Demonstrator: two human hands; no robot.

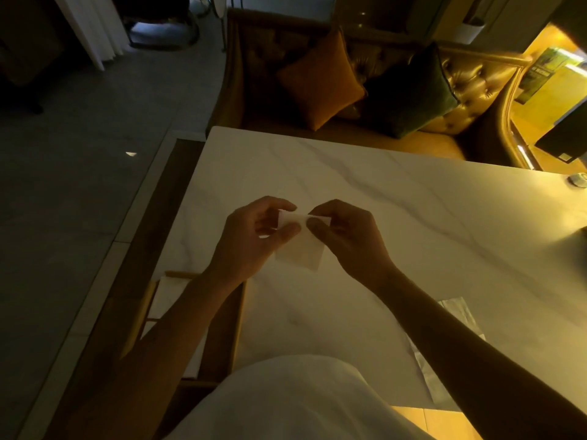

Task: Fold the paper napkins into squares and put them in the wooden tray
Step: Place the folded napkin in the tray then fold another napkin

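The wooden tray [239, 312] is sitting at the table's left edge, holding white napkins and partly hidden under the left forearm. The left hand [251, 239] and right hand [346, 236] are both pinching a paper napkin [301, 249] above the marble table [397, 217]. A silvery packet [444, 354] is lying on the right.

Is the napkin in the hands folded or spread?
Folded: the napkin is a small rectangle, pinched along its top edge by the left hand and right hand. Layer count: cannot tell.
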